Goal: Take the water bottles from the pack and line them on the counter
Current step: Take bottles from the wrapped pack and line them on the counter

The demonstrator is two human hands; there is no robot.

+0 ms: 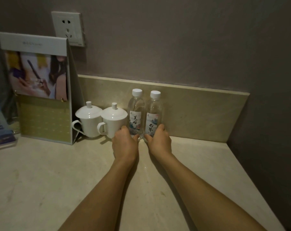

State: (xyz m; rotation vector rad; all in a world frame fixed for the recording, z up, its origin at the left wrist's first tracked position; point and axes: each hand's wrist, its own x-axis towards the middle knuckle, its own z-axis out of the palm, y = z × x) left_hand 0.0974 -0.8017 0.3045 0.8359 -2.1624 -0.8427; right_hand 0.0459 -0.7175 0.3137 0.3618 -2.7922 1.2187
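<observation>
Two upright bottles mid-frame on counter (199, 155), touching: left hand (124, 142) closed round left bottle (136, 114) base, right hand (159, 140) round right bottle (154, 115) base; no pack visible

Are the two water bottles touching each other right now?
Touching. In the head view the left bottle and right bottle stand upright with their sides meeting at the widest part, no gap showing, a hand at each base.
</observation>
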